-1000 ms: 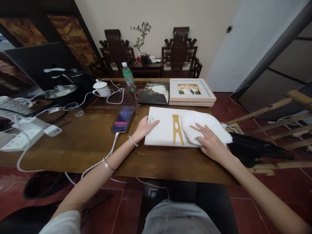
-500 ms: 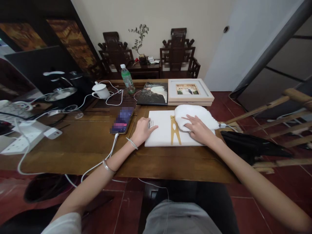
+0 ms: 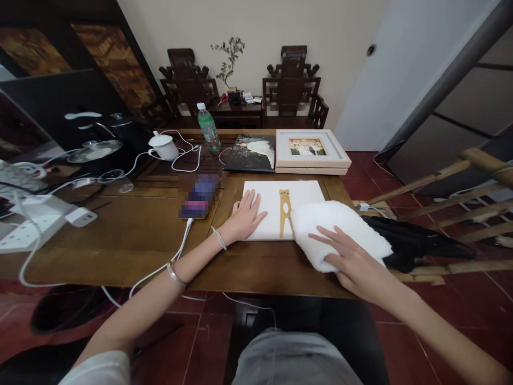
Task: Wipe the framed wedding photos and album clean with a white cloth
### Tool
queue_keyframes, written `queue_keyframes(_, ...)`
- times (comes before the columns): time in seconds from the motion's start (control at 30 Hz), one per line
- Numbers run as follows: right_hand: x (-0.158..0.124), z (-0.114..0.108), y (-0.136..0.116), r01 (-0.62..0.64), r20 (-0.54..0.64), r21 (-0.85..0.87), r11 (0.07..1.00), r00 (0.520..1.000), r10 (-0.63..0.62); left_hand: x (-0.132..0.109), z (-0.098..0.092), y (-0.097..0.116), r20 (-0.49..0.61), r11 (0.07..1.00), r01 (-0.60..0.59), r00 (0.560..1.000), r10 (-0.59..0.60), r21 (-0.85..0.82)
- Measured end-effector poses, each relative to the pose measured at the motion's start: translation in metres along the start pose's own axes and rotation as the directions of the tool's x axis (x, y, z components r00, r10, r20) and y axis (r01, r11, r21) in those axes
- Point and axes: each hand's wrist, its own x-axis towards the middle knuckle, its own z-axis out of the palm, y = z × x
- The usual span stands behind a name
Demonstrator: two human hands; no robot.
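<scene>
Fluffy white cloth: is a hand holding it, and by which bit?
The right hand lies on top of the cloth, at its near side; whether it's really gripping can't be told.

Fluffy cloth (image 3: 348, 218), smooth matt white panel (image 3: 266, 199), lightly glossy wooden table (image 3: 256, 270), clear plastic bottle (image 3: 209, 128)

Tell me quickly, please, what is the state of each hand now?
Left hand: open, laid over the left edge of the white flat item.
Right hand: on the white cloth; whether it grips cannot be told.
</scene>
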Motion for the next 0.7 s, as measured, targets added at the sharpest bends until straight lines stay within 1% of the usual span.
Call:
queue_keyframes(0.07, -0.003, -0.005, -0.001, -0.006, 0.018, 0.044, 0.999, 1.0, 0.005, 0.001, 0.0, -0.001, -0.003, 1.0, -0.002, 1.0, 0.002, 0.001)
queue_keyframes(0.17, 0.005, -0.007, 0.008, -0.024, 0.038, 0.072, 0.997, 0.999, 0.021, 0.003, 0.002, -0.004, -0.007, 1.0, -0.008, 1.0, 0.008, 0.002)
queue_keyframes(0.33, 0.047, -0.001, 0.044, -0.093, 0.025, 0.029, 0.995, 0.995, 0.092, 0.005, 0.003, -0.008, -0.022, 1.0, -0.017, 1.0, 0.017, 0.004)
queue_keyframes(0.43, 0.075, 0.002, 0.068, -0.113, 0.004, 0.015, 0.993, 0.994, 0.113, 0.005, 0.002, -0.007, -0.019, 1.0, -0.012, 1.0, 0.012, 0.002)
queue_keyframes(0.53, 0.098, 0.006, 0.088, -0.142, -0.008, 0.002, 0.99, 0.99, 0.142, 0.004, 0.001, -0.007, -0.014, 1.0, -0.01, 1.0, 0.01, -0.013)
queue_keyframes(0.63, 0.108, 0.012, 0.097, -0.162, -0.033, -0.014, 0.987, 0.986, 0.161, 0.003, -0.001, -0.006, -0.005, 0.999, 0.003, 1.0, -0.003, -0.033)
queue_keyframes(0.7, 0.106, 0.018, 0.096, -0.159, -0.052, -0.03, 0.987, 0.986, 0.158, 0.003, -0.001, -0.006, 0.0, 0.999, 0.011, 1.0, -0.011, -0.038)
